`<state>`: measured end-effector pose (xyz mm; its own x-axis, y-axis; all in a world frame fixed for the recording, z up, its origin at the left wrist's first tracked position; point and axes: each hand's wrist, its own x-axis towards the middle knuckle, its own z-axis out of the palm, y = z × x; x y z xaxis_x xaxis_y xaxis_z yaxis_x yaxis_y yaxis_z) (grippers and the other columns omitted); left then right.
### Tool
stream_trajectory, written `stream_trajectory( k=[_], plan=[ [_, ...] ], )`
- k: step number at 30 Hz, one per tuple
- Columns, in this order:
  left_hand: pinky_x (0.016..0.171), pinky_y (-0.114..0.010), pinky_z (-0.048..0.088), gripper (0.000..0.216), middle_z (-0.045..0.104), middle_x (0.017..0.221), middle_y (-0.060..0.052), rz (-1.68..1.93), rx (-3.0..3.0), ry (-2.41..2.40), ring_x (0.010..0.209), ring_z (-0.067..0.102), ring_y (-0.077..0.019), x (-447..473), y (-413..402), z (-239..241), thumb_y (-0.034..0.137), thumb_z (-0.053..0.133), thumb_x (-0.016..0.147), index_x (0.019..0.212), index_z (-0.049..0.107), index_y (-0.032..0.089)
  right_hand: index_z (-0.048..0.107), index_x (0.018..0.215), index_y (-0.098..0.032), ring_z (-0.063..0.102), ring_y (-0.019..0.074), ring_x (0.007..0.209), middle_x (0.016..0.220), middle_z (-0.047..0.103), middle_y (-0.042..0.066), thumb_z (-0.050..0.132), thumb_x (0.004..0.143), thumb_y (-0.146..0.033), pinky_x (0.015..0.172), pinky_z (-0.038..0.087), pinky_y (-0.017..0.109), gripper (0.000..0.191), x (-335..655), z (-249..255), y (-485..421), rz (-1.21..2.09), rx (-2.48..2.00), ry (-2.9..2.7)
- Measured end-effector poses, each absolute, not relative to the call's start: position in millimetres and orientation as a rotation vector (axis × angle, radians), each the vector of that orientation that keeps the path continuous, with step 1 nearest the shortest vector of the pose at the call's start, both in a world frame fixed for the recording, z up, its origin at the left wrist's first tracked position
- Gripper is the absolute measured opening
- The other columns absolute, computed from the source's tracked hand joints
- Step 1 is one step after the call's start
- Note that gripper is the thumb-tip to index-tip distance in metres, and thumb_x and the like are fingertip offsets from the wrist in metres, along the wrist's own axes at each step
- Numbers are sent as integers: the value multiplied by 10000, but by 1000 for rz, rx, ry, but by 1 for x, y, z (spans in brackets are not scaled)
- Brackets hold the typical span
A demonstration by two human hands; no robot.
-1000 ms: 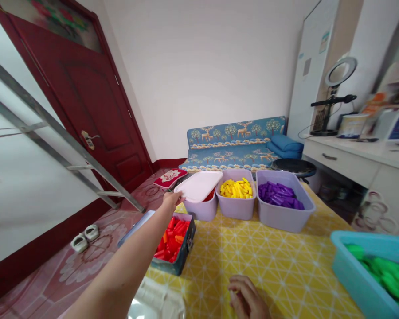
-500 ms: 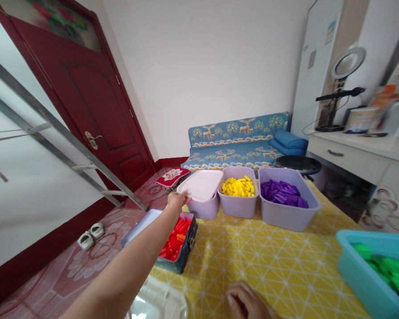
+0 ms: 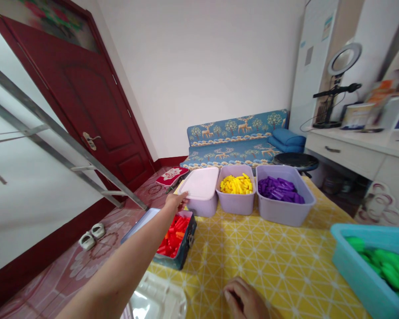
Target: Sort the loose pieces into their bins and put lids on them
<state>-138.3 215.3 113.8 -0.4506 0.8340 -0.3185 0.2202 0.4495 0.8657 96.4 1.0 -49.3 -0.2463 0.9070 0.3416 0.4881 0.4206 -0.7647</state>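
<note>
My left hand [image 3: 177, 201] reaches forward to the near left corner of a pale pink lid [image 3: 199, 182], closed on its edge. The lid lies over a lilac plastic bin [image 3: 204, 207], hiding what is inside. Below that arm stands a dark metal box [image 3: 184, 250] holding red pieces [image 3: 175, 235], its hinged cover open to the left. Resting on the yellow tablecloth near the front, my right hand [image 3: 244, 297] has its fingers curled in, and nothing shows in them.
Beside the lidded bin stand lilac bins with yellow pieces [image 3: 236, 184] and purple pieces [image 3: 281, 190]. A turquoise tub [image 3: 355, 261] of green pieces is at right. A translucent lid [image 3: 158, 297] lies in front. A ladder [image 3: 63, 137] leans at left; a black stool [image 3: 295, 160] stands behind.
The pink lid has shifted slightly left and now sits flatter and squarer on its bin, my left hand still at its corner. My right hand stays on the tablecloth.
</note>
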Motion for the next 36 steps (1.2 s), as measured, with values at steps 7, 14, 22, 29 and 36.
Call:
stream_trajectory(
  k=[7, 14, 22, 29, 36],
  plan=[
    [421, -224, 397, 436, 568, 514, 10, 983, 932, 1976, 368, 481, -84, -147, 214, 110, 536, 656, 782, 662, 570, 125, 612, 806, -223, 627, 147, 742, 814, 657, 17, 423, 916, -245, 682, 463, 236, 220, 99, -42, 1, 680, -1200, -1940],
    [438, -231, 421, 499, 569, 495, -18, 901, 905, 1954, 350, 471, -89, -138, 211, 115, 547, 489, 885, 643, 585, 122, 617, 813, -220, 628, 151, 759, 815, 652, 20, 421, 926, -268, 691, 462, 241, 231, 99, -37, -2, 710, -1208, -1920],
    [494, -254, 464, 526, 620, 603, -24, 819, 903, 1951, 463, 560, -121, -134, 207, 117, 597, 440, 899, 755, 627, 127, 616, 799, -220, 627, 157, 750, 805, 647, 21, 422, 923, -274, 684, 463, 243, 237, 98, -29, -4, 748, -1208, -1875],
    [546, -242, 495, 342, 614, 772, -6, 883, 959, 1958, 574, 562, -91, -140, 199, 126, 441, 476, 952, 963, 600, 123, 623, 800, -224, 620, 166, 731, 790, 645, 28, 428, 922, -290, 674, 473, 260, 240, 98, -27, -8, 763, -1195, -1806],
    [540, -211, 445, 213, 665, 721, -6, 777, 1221, 1904, 530, 572, -96, -169, 137, 146, 302, 654, 840, 984, 648, 145, 622, 854, -212, 640, 184, 810, 879, 667, 56, 434, 924, -336, 731, 499, 290, 237, 101, -20, -10, 833, -1185, -1812]
  ],
)
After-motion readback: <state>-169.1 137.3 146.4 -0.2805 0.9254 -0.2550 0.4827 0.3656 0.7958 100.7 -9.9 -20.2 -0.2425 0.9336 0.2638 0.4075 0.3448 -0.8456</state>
